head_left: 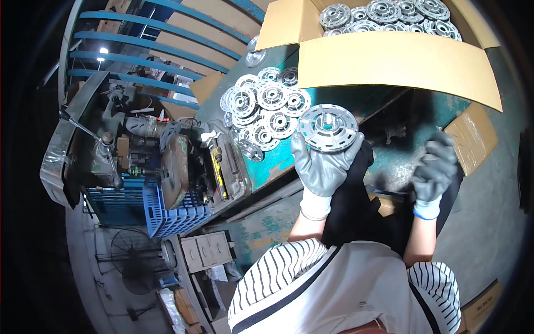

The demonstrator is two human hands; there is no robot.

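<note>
My left hand, in a grey-coated glove, holds up a round silver metal disc with slots around its rim and a raised hub. Its thumb and fingers grip the disc's near edge. To the right and apart from it, my right hand wears the same kind of glove over my lap. Its fingers are curled in, and whatever they may hold is hidden. A pile of similar metal discs lies on the green worktable, left of the held disc. More discs fill an open cardboard box at the far right.
On the left, a metal tray of tools sits at the table's end, near a blue plastic crate and a machine with a lever. Blue rails stand behind. A cardboard flap is right of my right hand.
</note>
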